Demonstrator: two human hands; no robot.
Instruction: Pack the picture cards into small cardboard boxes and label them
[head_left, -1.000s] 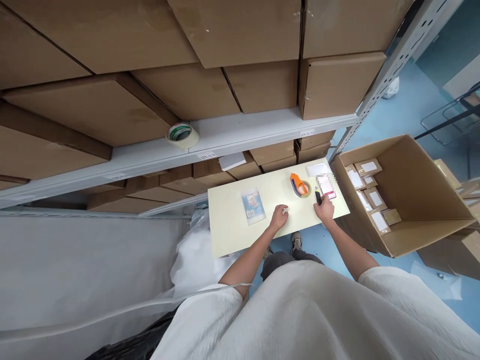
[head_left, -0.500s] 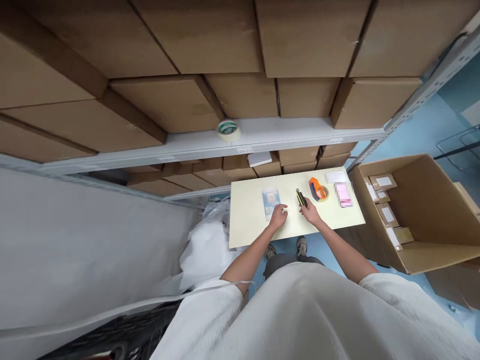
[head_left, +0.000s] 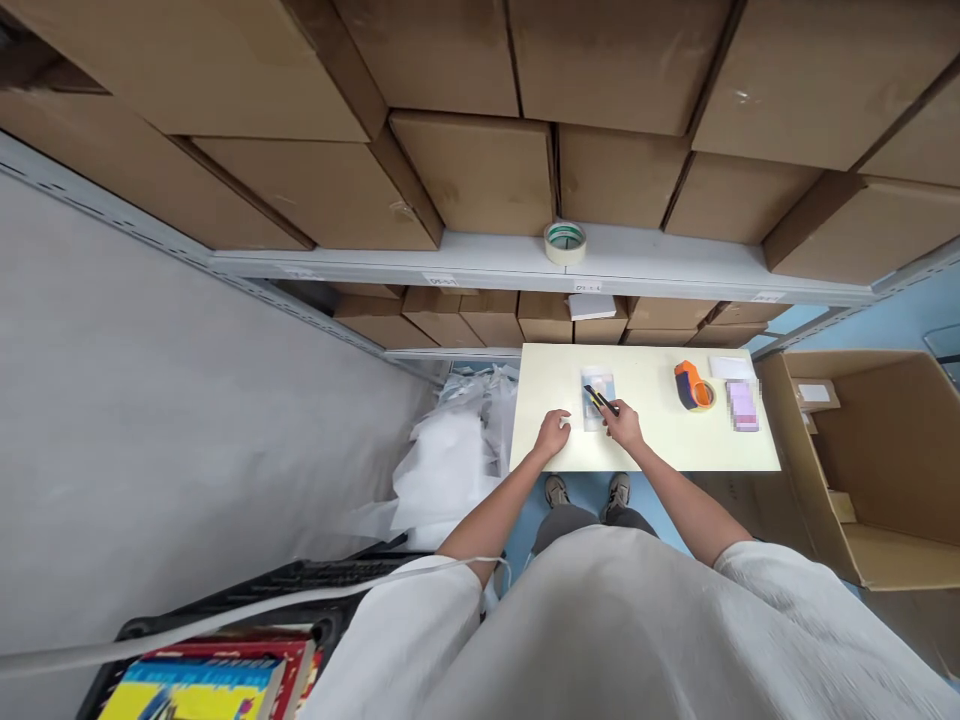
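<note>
My right hand (head_left: 622,424) grips a black and yellow utility knife (head_left: 604,401). It points up and to the left, across a clear plastic packet (head_left: 598,380) with a blue printed insert. I cannot tell if the knife touches the packet. Just left of the packet, my left hand (head_left: 553,434) is low over the cream table (head_left: 645,450), fingers bent, thumb apart, with nothing visible in it. An orange and dark blue tape dispenser (head_left: 686,385) sits to the right on the table, with a roll of tape (head_left: 705,396) against it.
Pink-purple packs (head_left: 743,406) and a white sheet (head_left: 730,367) lie at the table's right end. Beyond stands a large open carton (head_left: 885,430) holding small boxes. Shelved cartons (head_left: 472,170) face me, with a tape roll (head_left: 565,243) on the ledge. White plastic wrapping (head_left: 442,470) is heaped left.
Both hands have moved left over the table. The knife has gone from right of the packet to above it, and my left hand from its right edge to its left side. The view has shifted.
</note>
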